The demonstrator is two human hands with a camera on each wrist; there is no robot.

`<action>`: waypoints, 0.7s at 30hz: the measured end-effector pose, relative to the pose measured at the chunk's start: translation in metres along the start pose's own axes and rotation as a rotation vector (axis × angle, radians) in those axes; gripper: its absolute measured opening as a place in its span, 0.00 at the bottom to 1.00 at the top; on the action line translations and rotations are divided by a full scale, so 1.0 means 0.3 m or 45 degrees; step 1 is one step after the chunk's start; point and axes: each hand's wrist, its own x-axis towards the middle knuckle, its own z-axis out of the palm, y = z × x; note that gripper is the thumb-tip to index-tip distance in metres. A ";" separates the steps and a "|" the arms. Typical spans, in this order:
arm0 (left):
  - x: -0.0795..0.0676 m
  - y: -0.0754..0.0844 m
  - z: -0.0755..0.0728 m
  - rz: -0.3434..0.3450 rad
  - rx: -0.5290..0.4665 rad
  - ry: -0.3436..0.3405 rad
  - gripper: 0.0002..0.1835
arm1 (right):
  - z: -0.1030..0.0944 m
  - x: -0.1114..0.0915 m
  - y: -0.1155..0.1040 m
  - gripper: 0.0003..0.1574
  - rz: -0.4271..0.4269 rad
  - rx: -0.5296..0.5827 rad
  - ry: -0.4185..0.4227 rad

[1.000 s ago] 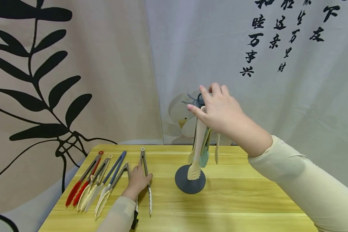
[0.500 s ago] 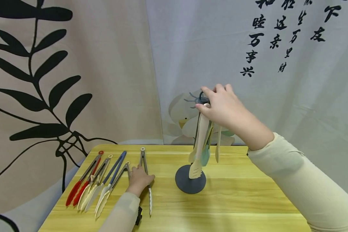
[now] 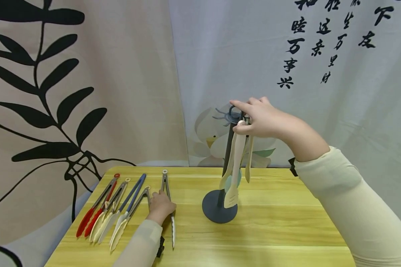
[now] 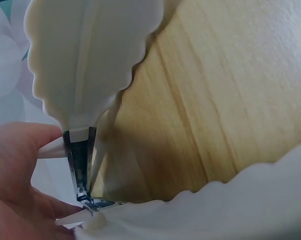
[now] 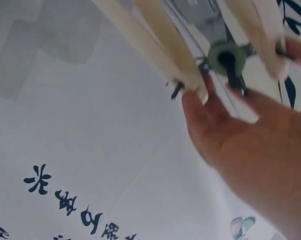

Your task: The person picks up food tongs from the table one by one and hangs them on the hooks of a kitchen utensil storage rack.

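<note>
In the head view, my right hand (image 3: 262, 116) is at the top of a dark grey utensil stand (image 3: 219, 207). Its thumb lies against the handle of a hanging beige slotted turner (image 3: 232, 196), and the index finger reaches over the hooks. The right wrist view shows its fingers (image 5: 194, 112) spread, touching beige handles (image 5: 183, 60). A blue-green utensil hangs partly hidden behind the turner. On the table my left hand (image 3: 161, 205) grips metal tongs (image 3: 173, 230) with white scalloped heads, one of which fills the left wrist view's top (image 4: 90, 55). The hand covers part of their arms.
Left of the left hand lie several tongs in a row: red-tipped (image 3: 85, 222), cream-tipped (image 3: 98, 226), blue-handled (image 3: 136, 189) and another cream-tipped pair (image 3: 118, 235). The wooden table (image 3: 280, 222) ends at a printed curtain (image 3: 137, 92).
The stand's top has turned: the slotted turner and other hanging utensils have swung, the turner to the right. My right hand shifted right too, baring the post. The left hand barely moved.
</note>
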 end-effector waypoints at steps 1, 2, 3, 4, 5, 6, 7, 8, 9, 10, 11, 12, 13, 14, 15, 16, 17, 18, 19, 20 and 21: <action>0.001 0.000 0.000 0.002 0.003 0.002 0.48 | -0.005 0.000 0.005 0.46 -0.015 0.015 -0.021; 0.002 0.001 0.000 0.005 0.007 0.005 0.47 | -0.009 0.001 0.010 0.46 -0.027 0.027 -0.036; 0.003 0.001 0.000 0.009 0.011 0.005 0.47 | -0.010 0.002 0.015 0.47 -0.037 0.040 -0.047; 0.004 0.001 0.000 0.012 0.014 0.003 0.47 | -0.011 0.003 0.018 0.47 -0.046 0.050 -0.050; 0.004 0.001 0.000 0.015 0.014 0.001 0.46 | -0.010 0.004 0.021 0.47 -0.053 0.056 -0.049; 0.005 0.000 0.000 0.017 0.010 -0.003 0.45 | -0.009 0.005 0.024 0.47 -0.054 0.058 -0.048; 0.005 -0.001 -0.002 0.020 0.007 -0.009 0.44 | -0.007 0.007 0.025 0.46 -0.056 0.060 -0.044; 0.005 -0.001 -0.004 0.023 0.001 -0.014 0.42 | -0.004 0.009 0.027 0.47 -0.056 0.058 -0.038; 0.006 -0.002 -0.006 0.027 -0.003 -0.019 0.40 | -0.002 0.010 0.028 0.47 -0.057 0.057 -0.032; 0.005 -0.003 -0.009 0.031 -0.001 -0.024 0.38 | 0.001 0.012 0.029 0.47 -0.059 0.054 -0.023; 0.005 -0.003 -0.011 0.034 0.002 -0.026 0.36 | 0.005 0.014 0.030 0.46 -0.060 0.049 -0.016; 0.004 -0.003 -0.013 0.038 0.003 -0.029 0.35 | 0.008 0.017 0.031 0.46 -0.060 0.044 -0.006; 0.004 -0.002 -0.015 0.044 0.005 -0.031 0.33 | 0.013 0.019 0.032 0.46 -0.065 0.037 0.010; 0.003 -0.002 -0.017 0.051 0.001 -0.032 0.32 | 0.017 0.022 0.033 0.46 -0.072 0.029 0.026; 0.002 -0.001 -0.019 0.057 -0.001 -0.032 0.32 | 0.021 0.024 0.032 0.46 -0.083 0.023 0.044; 0.000 0.001 -0.021 0.063 -0.008 -0.033 0.32 | 0.026 0.026 0.033 0.46 -0.089 0.013 0.060; -0.001 0.004 -0.024 0.068 -0.020 -0.031 0.32 | 0.030 0.028 0.033 0.45 -0.094 0.005 0.074; -0.002 0.006 -0.027 0.073 -0.031 -0.029 0.32 | 0.034 0.030 0.033 0.45 -0.098 -0.005 0.089; -0.003 0.008 -0.030 0.079 -0.039 -0.027 0.32 | 0.038 0.031 0.033 0.45 -0.102 -0.014 0.103; -0.004 0.010 -0.033 0.083 -0.048 -0.025 0.32 | 0.041 0.032 0.032 0.45 -0.103 -0.018 0.112; -0.005 0.012 -0.036 0.088 -0.057 -0.021 0.33 | 0.044 0.033 0.031 0.45 -0.104 -0.018 0.120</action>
